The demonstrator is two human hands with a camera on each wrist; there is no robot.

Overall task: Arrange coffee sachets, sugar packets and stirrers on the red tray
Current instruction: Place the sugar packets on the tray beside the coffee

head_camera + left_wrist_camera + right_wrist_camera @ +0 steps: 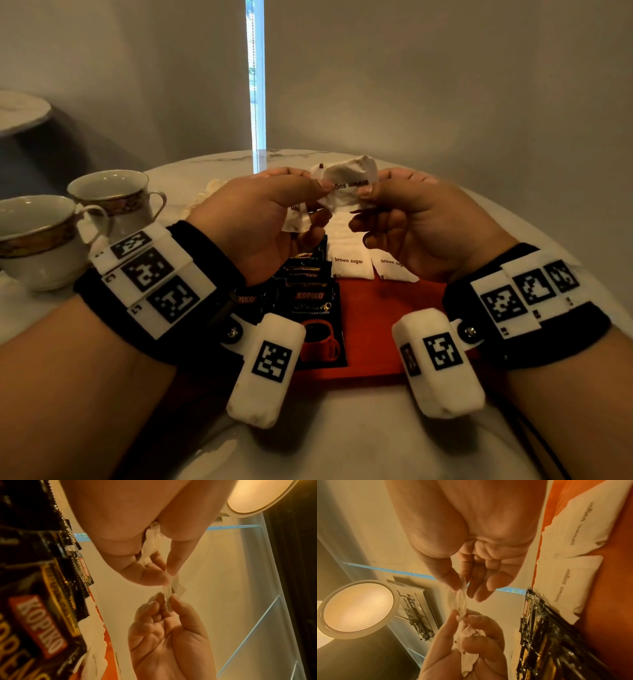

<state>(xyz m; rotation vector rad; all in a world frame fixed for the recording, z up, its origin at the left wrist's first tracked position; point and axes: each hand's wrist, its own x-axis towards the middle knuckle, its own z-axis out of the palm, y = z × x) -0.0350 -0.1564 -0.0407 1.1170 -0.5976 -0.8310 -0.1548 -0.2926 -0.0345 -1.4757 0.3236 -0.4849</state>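
Both hands hover above the red tray [376, 325] and hold one white brown sugar packet [346, 181] between them. My left hand [320, 195] pinches its left end, my right hand [366, 198] its right end. The left wrist view shows this packet [175, 588] stretched between the two pinches. A second crumpled packet [469, 655] sits in the left palm under curled fingers. Two brown sugar packets [349, 263] lie flat on the tray's far part. Several black Kopiko coffee sachets [311, 308] overlap on its left side. No stirrer shows.
Two gold-rimmed teacups [113, 198] stand at the left of the round marble table [342, 445]. The wall is close behind the table. Another round table top [20, 109] sits at the far left.
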